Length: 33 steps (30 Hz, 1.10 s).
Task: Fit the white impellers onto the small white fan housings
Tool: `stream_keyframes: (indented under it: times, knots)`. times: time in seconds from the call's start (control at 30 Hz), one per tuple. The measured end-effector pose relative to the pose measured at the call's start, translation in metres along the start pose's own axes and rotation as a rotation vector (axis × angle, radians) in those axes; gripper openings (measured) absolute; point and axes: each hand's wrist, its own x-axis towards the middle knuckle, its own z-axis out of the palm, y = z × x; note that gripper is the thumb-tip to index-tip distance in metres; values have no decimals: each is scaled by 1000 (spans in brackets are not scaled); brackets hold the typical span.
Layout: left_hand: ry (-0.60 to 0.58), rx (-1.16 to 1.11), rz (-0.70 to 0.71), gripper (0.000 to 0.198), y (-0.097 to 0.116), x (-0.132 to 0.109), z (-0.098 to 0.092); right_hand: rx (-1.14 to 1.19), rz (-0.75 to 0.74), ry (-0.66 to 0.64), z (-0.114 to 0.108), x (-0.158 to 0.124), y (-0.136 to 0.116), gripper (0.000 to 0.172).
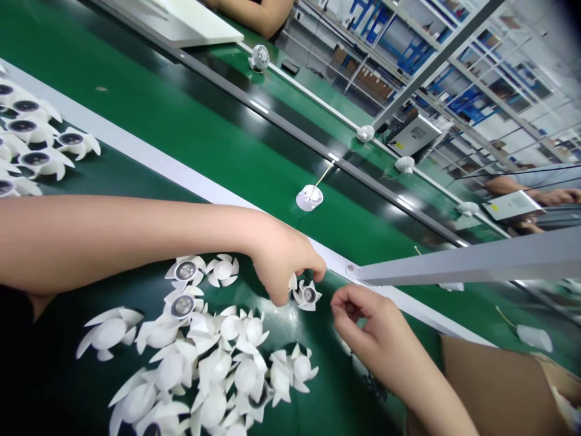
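Note:
My left hand [287, 260] reaches across the dark green work surface with curled fingers. Part of a white fan impeller shows between its thumb and index finger; the hand hides the rest. Right by those fingertips is a small white fan impeller [309, 295] with its grey hub facing up. My right hand [370, 321] is closed, thumb and fingertips pinched together; what they hold, if anything, cannot be made out. Below the left forearm lies a loose pile of white fan impellers [213, 369], some hub side up. A further impeller [223, 270] rests near the left wrist.
A green conveyor belt [218, 157] runs beyond a pale metal rail [149, 158], carrying a white cylindrical motor housing [310, 198] with a wire. More impellers [34, 133] are grouped at left. A metal post [463, 257] and cardboard box [485, 375] stand at right. Other people work across the line.

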Motion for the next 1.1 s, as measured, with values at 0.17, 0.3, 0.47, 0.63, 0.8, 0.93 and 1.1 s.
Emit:
stream_keyframes:
  times: [0.17, 0.3, 0.47, 0.63, 0.8, 0.93, 1.1]
  knots:
    - [161, 167, 97, 56, 3, 9, 16, 152, -158, 140, 14, 8, -7, 9]
    - [220, 121, 124, 36, -5, 23, 27, 56, -227, 249, 26, 9, -7, 9]
    - [248, 67, 143, 33, -12, 30, 28, -101, -232, 335, 36, 10, -7, 7]
    - [253, 36, 90, 35, -11, 30, 29, -247, -276, 385, 39, 12, -10, 9]
    - [232, -37, 75, 40, -12, 30, 28, -519, -422, 402, 35, 5, -17, 18]
    - [234, -62, 58, 43, -12, 29, 27, -716, -457, 406, 40, -5, -25, 24]
    - [228, -78, 57, 42, -14, 28, 28, -586, -258, 340, 26, -19, -26, 29]
